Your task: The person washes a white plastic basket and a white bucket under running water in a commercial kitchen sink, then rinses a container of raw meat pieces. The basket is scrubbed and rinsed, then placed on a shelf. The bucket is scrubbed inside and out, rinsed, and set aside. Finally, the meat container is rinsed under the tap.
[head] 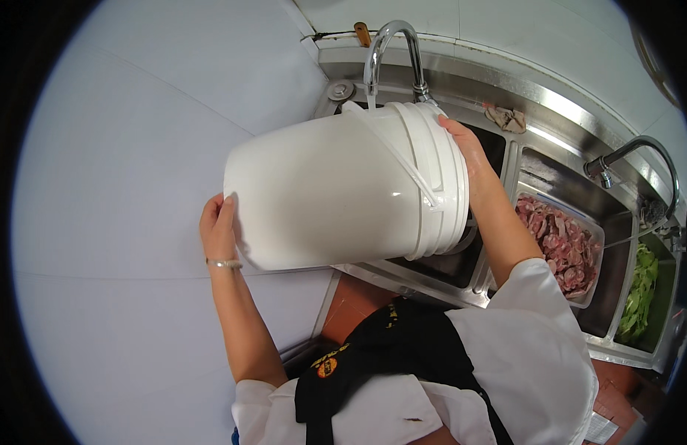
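A large white plastic bucket (326, 189) lies on its side in the air between my hands, its ribbed rim end over the left basin of a stainless steel sink (460, 272). My left hand (216, 219) grips the edge of the bucket's base. At the rim end, my right hand (468, 146) holds the bucket, its fingers partly hidden behind the rim. Water runs from a chrome gooseneck faucet (399, 28) onto the bucket's upper side near its white handle (396, 156). The bucket's mouth faces away and its inside cannot be seen.
In the middle basin sits a clear plastic tub (591, 295) of sliced raw meat (563, 247). Green leafy vegetables (638, 295) lie in the right basin. A second faucet (627, 150), a crumpled cloth (505, 119) and a drain strainer (340, 89) are at the sink's back. A white wall (126, 194) stands left.
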